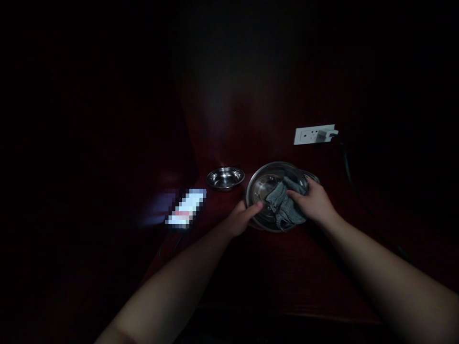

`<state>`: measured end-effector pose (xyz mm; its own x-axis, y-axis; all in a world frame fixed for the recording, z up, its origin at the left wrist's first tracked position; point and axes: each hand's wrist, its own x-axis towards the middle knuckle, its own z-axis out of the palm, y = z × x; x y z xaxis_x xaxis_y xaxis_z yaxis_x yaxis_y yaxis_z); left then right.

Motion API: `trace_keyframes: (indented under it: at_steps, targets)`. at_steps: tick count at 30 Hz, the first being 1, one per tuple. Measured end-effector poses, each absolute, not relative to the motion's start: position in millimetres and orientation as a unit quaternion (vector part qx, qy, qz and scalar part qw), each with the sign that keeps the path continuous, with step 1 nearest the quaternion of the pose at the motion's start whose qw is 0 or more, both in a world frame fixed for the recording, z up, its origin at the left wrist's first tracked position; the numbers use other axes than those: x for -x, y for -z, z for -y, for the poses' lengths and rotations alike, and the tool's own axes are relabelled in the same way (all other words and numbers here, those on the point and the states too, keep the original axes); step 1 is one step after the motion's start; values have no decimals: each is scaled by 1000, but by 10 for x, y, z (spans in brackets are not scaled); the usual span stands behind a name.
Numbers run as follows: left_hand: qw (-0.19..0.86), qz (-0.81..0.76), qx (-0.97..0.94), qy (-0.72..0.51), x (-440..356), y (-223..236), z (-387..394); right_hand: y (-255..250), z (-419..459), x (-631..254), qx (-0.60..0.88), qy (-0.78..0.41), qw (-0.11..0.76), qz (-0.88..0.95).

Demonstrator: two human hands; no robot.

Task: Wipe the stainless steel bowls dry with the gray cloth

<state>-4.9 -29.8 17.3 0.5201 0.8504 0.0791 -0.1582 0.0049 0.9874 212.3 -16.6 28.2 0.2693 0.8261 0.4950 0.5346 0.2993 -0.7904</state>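
Observation:
A shiny metal bowl (pixel 258 184) is tilted toward me, its inside facing the camera. My left hand (pixel 244 217) grips its near left rim, with the thumb over the edge and the other fingers hidden beneath. A grey-green cloth (pixel 281 200) lies bunched against the inside of the bowl. My right hand (pixel 315 198) is closed on this cloth at the right side, its thumb pressing on top. Behind that hand, part of another metal rim (pixel 312 176) shows. To the left, a shallow metal dish (pixel 225 178) stands upright on the dark red table (pixel 265 277).
A lit phone (pixel 186 209) with a blurred screen is at the left, a thin cable hanging below it. On the back wall is a white socket panel (pixel 304 135) with a plug (pixel 328 134) in it. Its dark cord (pixel 346 162) runs down at the right. Surroundings are very dark.

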Motion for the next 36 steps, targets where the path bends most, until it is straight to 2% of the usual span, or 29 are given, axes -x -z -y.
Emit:
trace_keyframes:
  at_steps: [5,10,15,23,27,32,36]
  targets:
    - [650,-292,-597,-368,33,-168,303,-266,138,-2135,553,-160,573,584]
    - [623,-207,-641,-398,-37,-188,339,-238,114,-2143,556,-210,600,536]
    - [577,-195,-656,-446,-45,-225,340,-254,164,-2098,571,-239,567,544]
    - [637,-250,-584,-437,-21,-197,331,-277,169,-2106,566,-169,555,585]
    - [633,-258,-554,-475,2,-203,326,-289,154,-2141,560,-122,543,614]
    - [647,-286,-545,-449,-4,-203,317,-304,159,-2169,560,-95,537,624]
    - [638,-263,-542,-480,-48,-166,286,-324,178,-2157,558,-76,537,628]
